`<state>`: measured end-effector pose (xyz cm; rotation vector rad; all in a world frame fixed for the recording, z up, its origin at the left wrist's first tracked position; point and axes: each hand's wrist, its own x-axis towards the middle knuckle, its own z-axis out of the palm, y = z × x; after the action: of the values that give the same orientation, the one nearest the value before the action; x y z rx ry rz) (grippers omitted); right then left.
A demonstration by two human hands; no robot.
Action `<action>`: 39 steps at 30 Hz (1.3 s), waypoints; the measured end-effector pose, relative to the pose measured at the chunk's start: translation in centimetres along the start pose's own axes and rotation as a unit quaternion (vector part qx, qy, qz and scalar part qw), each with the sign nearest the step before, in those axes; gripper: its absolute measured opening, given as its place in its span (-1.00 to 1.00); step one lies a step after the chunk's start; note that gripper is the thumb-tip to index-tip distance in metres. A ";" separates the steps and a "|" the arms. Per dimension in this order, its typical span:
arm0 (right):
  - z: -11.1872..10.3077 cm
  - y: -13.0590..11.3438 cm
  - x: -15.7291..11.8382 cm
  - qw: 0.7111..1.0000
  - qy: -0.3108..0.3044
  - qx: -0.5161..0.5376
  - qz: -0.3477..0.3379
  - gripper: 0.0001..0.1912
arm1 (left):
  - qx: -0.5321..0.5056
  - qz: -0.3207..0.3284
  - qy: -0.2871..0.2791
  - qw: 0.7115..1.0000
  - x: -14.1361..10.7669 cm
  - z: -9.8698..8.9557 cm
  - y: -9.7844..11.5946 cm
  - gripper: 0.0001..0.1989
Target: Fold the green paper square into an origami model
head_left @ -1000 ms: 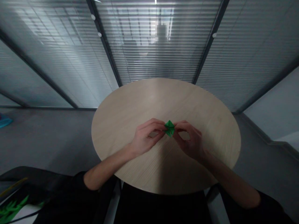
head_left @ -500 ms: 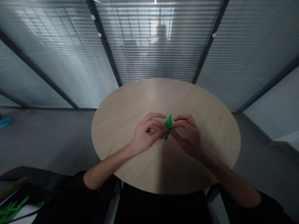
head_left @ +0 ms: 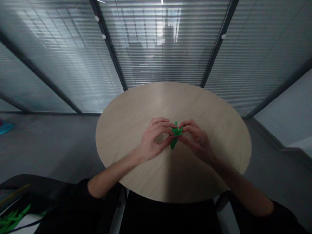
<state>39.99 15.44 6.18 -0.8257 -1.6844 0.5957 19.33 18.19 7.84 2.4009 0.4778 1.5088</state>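
A small piece of folded green paper [head_left: 177, 131] is held above the middle of the round table, with pointed tips at its top and bottom. From the left, my left hand [head_left: 155, 138] pinches it between thumb and fingers, one finger reaching over its upper part. My right hand [head_left: 197, 139] grips its right side, thumb below and curled fingers above. The fingertips of both hands nearly meet and cover parts of the folds.
The pale round wooden table [head_left: 126, 113] stands before a glass wall with blinds [head_left: 156, 70]. At lower left, green pieces [head_left: 14, 216] lie by a white sheet [head_left: 28, 224] on a dark surface. A blue object [head_left: 5, 127] rests on the floor at far left.
My left fingers have moved over the paper's upper part, and my right fingers have curled closer to it. The paper's top tip looks lower and its shape has changed slightly.
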 end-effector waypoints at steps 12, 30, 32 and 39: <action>0.6 -1.0 -0.2 0.999 0.029 -0.034 -0.010 -0.97 | -0.088 -0.187 -0.011 0.978 -0.7 0.5 0.0 -0.88; 0.5 -0.4 -0.3 0.978 0.012 0.128 0.165 -0.83 | -0.227 -0.318 -0.027 0.920 -0.2 0.9 0.2 -0.81; 0.5 -0.3 -0.3 0.978 0.005 0.125 0.168 -0.83 | -0.232 -0.321 -0.021 0.918 -0.2 0.9 0.2 -0.81; 0.5 -0.7 -0.2 0.982 0.017 0.107 0.157 -0.81 | -0.230 -0.323 -0.044 0.917 -0.2 0.8 0.1 -0.81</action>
<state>39.37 14.84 6.40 -0.9445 -1.4375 0.9566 19.94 18.01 7.37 1.6983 0.7128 1.0597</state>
